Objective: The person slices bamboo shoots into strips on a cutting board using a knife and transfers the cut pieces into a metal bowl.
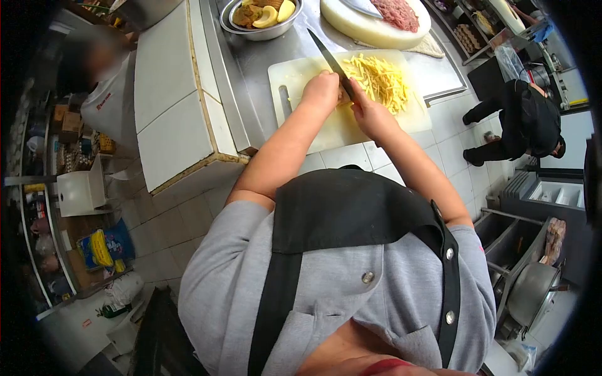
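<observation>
My right hand (375, 119) is closed around the handle of a kitchen knife (326, 52), whose dark blade slants up and to the left past my other hand. My left hand (321, 92) is curled at the left side of the blade, over the white cutting board (285, 70). Its fingers press on something brownish that is mostly hidden between the hands. To the right of the knife, a heap of thin pale yellow strips (385, 81) covers much of the board.
Above the board stand a metal bowl (263, 32) with yellow pieces and a thick round white board (342, 25) bearing ground meat (398, 12). A tiled ledge (169, 125) borders the steel counter. One person (110, 100) stands at left, another (533, 116) bends at right.
</observation>
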`<state>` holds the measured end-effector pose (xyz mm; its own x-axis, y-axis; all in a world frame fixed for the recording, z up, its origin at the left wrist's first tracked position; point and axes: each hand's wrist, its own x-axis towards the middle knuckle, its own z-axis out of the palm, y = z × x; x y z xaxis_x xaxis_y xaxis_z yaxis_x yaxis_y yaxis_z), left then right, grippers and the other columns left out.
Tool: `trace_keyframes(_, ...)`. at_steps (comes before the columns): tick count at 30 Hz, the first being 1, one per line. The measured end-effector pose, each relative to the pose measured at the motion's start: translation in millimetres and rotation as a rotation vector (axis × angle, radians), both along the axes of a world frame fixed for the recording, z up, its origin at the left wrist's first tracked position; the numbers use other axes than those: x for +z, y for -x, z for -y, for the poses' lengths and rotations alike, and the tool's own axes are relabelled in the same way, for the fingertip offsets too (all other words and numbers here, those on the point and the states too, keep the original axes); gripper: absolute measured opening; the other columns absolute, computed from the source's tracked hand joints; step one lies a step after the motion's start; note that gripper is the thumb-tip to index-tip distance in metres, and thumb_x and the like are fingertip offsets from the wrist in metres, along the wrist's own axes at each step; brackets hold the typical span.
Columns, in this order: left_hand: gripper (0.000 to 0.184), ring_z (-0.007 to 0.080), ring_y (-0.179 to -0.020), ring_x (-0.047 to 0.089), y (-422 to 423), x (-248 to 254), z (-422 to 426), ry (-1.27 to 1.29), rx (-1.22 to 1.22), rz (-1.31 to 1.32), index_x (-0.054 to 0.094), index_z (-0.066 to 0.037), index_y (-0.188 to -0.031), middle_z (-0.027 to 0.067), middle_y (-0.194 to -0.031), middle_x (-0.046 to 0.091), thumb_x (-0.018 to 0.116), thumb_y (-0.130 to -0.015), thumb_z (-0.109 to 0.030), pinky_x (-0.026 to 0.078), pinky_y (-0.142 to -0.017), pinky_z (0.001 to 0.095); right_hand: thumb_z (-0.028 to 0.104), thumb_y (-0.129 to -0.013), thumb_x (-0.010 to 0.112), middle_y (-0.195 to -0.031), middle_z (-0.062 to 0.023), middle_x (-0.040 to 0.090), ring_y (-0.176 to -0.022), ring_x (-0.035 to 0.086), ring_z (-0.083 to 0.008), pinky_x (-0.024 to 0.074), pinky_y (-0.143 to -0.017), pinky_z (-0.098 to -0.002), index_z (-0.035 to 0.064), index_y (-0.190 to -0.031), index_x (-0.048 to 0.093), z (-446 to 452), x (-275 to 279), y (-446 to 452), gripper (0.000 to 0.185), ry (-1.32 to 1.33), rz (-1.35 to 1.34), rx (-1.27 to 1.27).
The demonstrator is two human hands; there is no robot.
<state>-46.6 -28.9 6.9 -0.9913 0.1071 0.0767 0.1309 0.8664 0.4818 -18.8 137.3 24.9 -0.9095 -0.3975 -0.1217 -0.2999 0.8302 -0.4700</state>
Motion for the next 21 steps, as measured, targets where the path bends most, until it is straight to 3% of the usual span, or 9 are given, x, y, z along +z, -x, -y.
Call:
trace_keyframes(3, 0.016, 0.038, -0.091, 0.06, -2.6, 4.5, 0.8, -0.028, 0.03, 0.003, 0.062, 0.0, -0.087, 0.0201, -0.097, 0.06, 0.067, -0.073, -0.008, 0.049, -0.08, 0.0446, 0.017, -0.09, 0.05, -0.078, -0.0239, 0.064, -0.07, 0.063, -0.0395, 0.0485, -0.065, -0.0492, 0.0242, -0.148, 0.021, -3.9, 10.6, -4.9, 0.065, 0.067, -0.004, 0.0)
trace_keyframes(14, 0.016, 0.0362, -0.092, 0.06, 1.8, 1.9, -1.1, 0.065, -0.02, 0.005, 0.063, -0.001, -0.088, 0.0186, -0.096, 0.061, 0.066, -0.073, -0.005, 0.05, -0.082, 0.0435, 0.017, -0.089, 0.049, -0.077, -0.0231, 0.065, -0.07, 0.064, -0.0379, 0.0499, -0.066, -0.048, 0.0149, -0.147, 0.025, -8.9, 51.2, -30.6, 0.062, -0.245, 0.013, 0.085)
trace_keyframes(16, 0.016, 0.0358, -0.091, 0.061, 0.5, 3.6, -1.1, 0.059, -0.017, -0.006, 0.063, -0.001, -0.089, 0.0181, -0.096, 0.061, 0.065, -0.073, -0.004, 0.05, -0.082, 0.0432, 0.016, -0.089, 0.049, -0.077, -0.0247, 0.064, -0.071, 0.064, -0.0393, 0.0495, -0.068, -0.0486, 0.0173, -0.147, 0.026, -6.1, 57.0, -30.8, 0.062, -0.252, 0.041, 0.069)
trace_keyframes(21, 0.014, 0.0352, -0.089, 0.062, 6.8, -2.7, 0.4, 0.068, -0.015, 0.002, 0.065, -0.002, -0.087, 0.0177, -0.097, 0.062, 0.064, -0.074, -0.005, 0.051, -0.08, 0.0423, 0.013, -0.088, 0.047, -0.078, -0.0231, 0.065, -0.07, 0.064, -0.0375, 0.05, -0.066, -0.0478, 0.0159, -0.147, 0.024, 1.4, 34.6, -20.4, 0.063, -0.285, 0.033, 0.101)
